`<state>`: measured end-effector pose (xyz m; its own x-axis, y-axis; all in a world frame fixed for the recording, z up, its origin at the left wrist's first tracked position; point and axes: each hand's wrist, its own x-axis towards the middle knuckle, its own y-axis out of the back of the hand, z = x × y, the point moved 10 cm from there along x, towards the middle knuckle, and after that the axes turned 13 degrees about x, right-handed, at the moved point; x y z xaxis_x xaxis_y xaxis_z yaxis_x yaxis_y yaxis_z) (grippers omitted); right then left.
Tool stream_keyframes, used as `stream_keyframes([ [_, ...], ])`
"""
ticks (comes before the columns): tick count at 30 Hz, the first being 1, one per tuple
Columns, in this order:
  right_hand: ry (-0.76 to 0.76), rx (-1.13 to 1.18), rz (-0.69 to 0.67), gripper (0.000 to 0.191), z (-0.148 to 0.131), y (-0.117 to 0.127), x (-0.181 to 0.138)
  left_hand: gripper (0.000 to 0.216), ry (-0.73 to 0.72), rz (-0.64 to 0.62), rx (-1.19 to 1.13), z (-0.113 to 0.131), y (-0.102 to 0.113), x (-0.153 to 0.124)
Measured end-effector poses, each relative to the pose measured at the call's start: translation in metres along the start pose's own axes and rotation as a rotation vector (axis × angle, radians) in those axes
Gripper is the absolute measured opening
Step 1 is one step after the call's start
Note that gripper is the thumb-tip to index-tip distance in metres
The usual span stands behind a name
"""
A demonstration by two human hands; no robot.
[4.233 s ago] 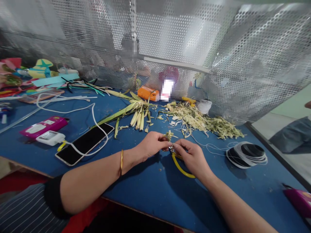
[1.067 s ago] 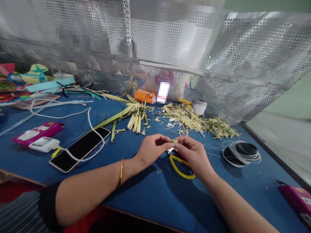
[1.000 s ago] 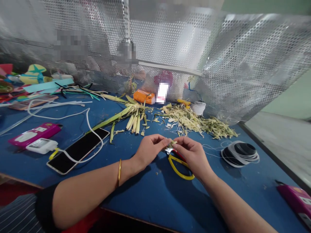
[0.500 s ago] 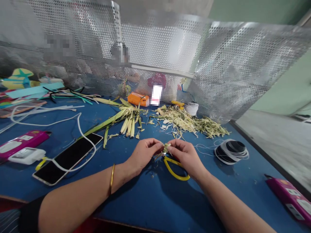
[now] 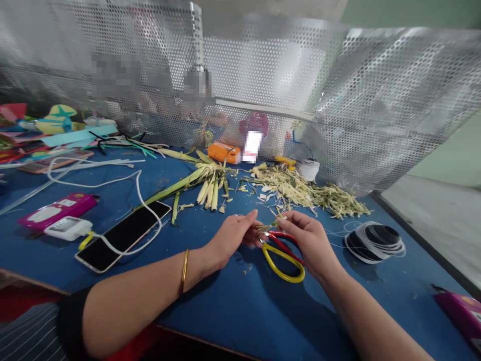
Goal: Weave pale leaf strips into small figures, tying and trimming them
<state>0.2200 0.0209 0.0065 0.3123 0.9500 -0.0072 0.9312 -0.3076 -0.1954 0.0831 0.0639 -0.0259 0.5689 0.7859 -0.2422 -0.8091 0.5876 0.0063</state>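
A small bunch of pale green plant strips [image 5: 277, 221] is pinched between the thumb and fingers of my right hand [image 5: 313, 243]. Its thin ends point left, toward my left hand [image 5: 233, 236]. There the thumb is lifted away from the loosely curled fingers; whether those fingers touch the strip ends I cannot tell. Beneath my hands lie scissors with one yellow and one red handle [image 5: 284, 268], their blades mostly hidden by my fingers. A spool of white thread [image 5: 374, 243] stands to the right of my right hand, with loose thread trailing left from it.
Behind my hands lie a heap of plant scraps [image 5: 287, 188] and longer green leaf stalks [image 5: 206, 183]. A black phone [image 5: 124, 235], white cable and magenta device [image 5: 58, 213] lie left. Another magenta device [image 5: 460, 316] is at right. A perforated metal screen [image 5: 255, 65] borders the blue table.
My hands have moved apart; the left thumb has lifted off the plant strips, which stay in my right hand. The scissors' red handle now shows. The view has shifted slightly left.
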Motion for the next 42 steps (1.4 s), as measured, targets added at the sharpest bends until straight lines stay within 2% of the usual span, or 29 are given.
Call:
stream_keyframes([
  [2,-0.017,0.027,0.016,0.036,0.0,0.002,0.001,0.045,0.022,0.008,-0.004,-0.001,0.001,0.0],
  [7,-0.048,0.037,0.009,0.036,0.005,0.001,0.0,0.02,-0.056,0.022,0.099,0.006,0.001,-0.002],
  [10,-0.043,0.036,0.01,0.037,0.007,0.001,-0.001,0.011,-0.058,0.025,0.079,0.004,0.0,-0.002],
  [16,-0.044,0.026,0.015,0.039,0.006,0.002,-0.001,0.01,-0.009,-0.006,0.006,-0.003,-0.004,-0.001],
  [22,-0.03,0.049,0.033,0.038,0.005,0.004,0.0,0.036,0.054,-0.034,-0.046,-0.005,-0.004,-0.002],
  [28,0.019,-0.004,0.063,0.035,-0.002,0.009,0.001,0.018,-0.011,-0.036,0.114,-0.004,-0.003,-0.002],
  [35,0.177,-0.046,0.141,0.022,-0.015,0.022,0.004,0.014,-0.006,-0.011,0.184,-0.003,0.0,-0.002],
  [39,0.239,-0.021,0.202,0.021,-0.02,0.03,0.004,0.013,-0.009,-0.001,0.221,-0.002,0.0,-0.002],
  [42,0.265,-0.042,0.218,0.022,-0.027,0.033,0.004,0.011,-0.025,0.111,0.188,0.001,0.013,0.001],
])
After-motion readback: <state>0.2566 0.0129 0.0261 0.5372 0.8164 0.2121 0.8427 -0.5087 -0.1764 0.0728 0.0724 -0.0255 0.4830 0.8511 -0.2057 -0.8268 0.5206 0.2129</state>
